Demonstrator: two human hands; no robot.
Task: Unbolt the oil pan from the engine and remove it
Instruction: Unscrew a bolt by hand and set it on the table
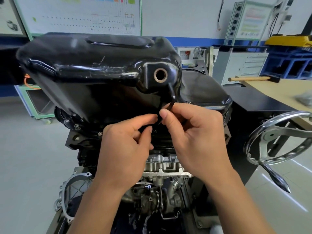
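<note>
The black oil pan (84, 73) sits on top of the upturned engine (162, 166), filling the middle of the view, its open drain hole (160, 75) facing near. Just below that hole, 2 hands meet at the pan's near flange. The left hand (128, 141) and right hand (190, 137) each pinch a thin black bent tool (172, 100) between thumb and forefinger, the other fingers curled. A chrome handwheel (278, 141) stands right. A wooden-handled hammer (249, 78) lies on the far-right bench (278, 92).
</note>
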